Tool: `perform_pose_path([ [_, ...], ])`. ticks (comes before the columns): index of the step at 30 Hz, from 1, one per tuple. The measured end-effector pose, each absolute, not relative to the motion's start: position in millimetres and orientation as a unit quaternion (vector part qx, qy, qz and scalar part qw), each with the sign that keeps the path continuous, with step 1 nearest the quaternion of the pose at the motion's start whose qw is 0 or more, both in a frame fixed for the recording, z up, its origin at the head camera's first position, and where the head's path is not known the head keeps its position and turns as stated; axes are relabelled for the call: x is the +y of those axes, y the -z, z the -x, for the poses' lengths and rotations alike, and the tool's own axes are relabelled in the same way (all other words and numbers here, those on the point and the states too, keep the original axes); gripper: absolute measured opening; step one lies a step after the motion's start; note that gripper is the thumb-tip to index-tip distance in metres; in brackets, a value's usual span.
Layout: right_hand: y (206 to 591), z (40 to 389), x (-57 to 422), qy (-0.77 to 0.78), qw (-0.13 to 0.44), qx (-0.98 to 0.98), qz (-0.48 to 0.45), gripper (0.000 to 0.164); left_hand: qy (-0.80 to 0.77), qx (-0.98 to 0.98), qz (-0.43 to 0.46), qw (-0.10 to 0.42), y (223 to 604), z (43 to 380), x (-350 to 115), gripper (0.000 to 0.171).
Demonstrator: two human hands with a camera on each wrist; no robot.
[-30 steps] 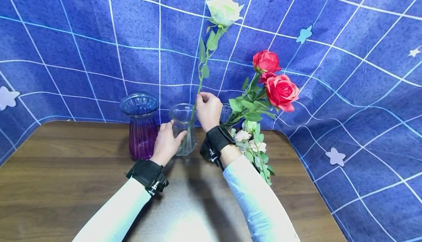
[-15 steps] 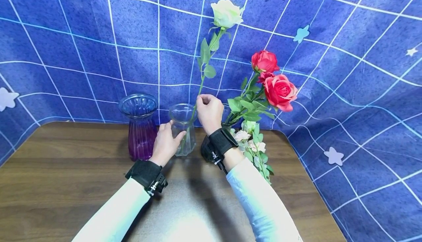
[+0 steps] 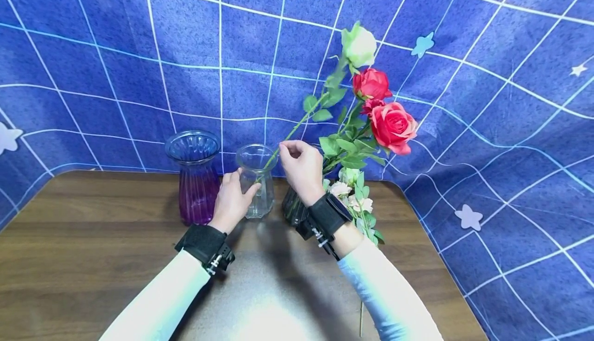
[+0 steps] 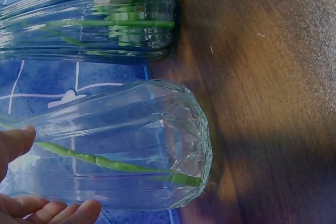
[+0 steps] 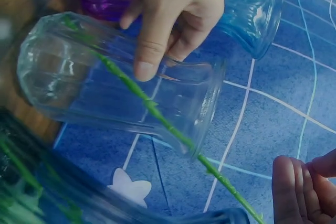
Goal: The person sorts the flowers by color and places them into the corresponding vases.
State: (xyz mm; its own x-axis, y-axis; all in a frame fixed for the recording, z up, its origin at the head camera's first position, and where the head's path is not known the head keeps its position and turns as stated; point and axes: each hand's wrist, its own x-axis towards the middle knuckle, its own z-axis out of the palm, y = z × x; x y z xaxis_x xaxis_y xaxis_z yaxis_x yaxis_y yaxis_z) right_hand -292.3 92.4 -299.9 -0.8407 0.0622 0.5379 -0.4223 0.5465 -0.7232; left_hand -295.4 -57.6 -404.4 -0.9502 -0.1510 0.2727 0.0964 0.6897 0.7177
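My left hand (image 3: 232, 201) holds the side of a clear glass vase (image 3: 263, 201), thumb and fingers on opposite sides in the left wrist view. Inside it stands the green stem (image 4: 118, 165) of a white rose (image 3: 361, 47), reaching down near the base. The stem slants right and lies against the vase rim. Close beside it is my right hand (image 3: 303, 173), fingers loosely bent; in the right wrist view the stem (image 5: 220, 177) passes outside the fingers, which hold nothing visible.
A blue-purple glass vase (image 3: 199, 191) stands left of the clear one. To the right, a dark glass vase (image 3: 292, 209) holds red roses (image 3: 394, 127). Pale small flowers (image 3: 362, 204) lie on the wooden table (image 3: 116, 258). A blue patterned cloth (image 3: 185, 36) hangs behind.
The white rose has swung right and downward, close to the red roses. My right hand has let go of the stem and moved slightly right and down. My left hand stays on the vase.
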Motion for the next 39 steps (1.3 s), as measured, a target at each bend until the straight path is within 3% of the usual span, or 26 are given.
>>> perform_pose_path([
  [12,324,259,150,-0.474,0.240,-0.840,-0.109,0.015,0.395,-0.905,-0.015,0.158,404,295,-57,0.068],
  [26,361,247,245,-0.409,0.228,-0.883,0.033,0.017,0.393,-0.906,-0.015,0.158,406,299,-58,0.069],
  [39,405,250,290,-0.341,0.183,-0.917,0.095,0.020,0.393,-0.906,-0.015,0.156,405,297,-57,0.069],
])
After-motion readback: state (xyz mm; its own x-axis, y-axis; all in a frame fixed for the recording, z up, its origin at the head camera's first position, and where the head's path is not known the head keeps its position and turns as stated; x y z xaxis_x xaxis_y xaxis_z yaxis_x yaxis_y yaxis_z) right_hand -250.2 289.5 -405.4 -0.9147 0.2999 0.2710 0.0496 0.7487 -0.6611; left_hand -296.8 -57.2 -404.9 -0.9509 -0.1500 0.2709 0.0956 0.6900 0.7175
